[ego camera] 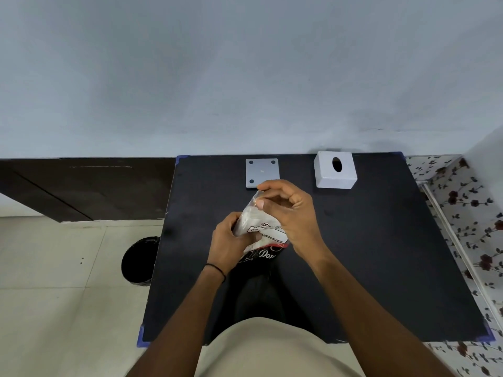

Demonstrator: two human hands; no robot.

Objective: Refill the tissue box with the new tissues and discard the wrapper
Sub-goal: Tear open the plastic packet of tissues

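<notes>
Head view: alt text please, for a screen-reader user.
Both hands hold a plastic tissue pack over a black table: left hand grips its side, right hand pinches its top end. Behind sit a white tissue box and a grey base plate; a black bin stands on the floor, left.

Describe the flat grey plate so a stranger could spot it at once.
Start at the black table and go to its far edge by the wall. The flat grey plate lies there, left of the white tissue box; unlike that tall cube, it is thin, with dark dots at its corners.
</notes>
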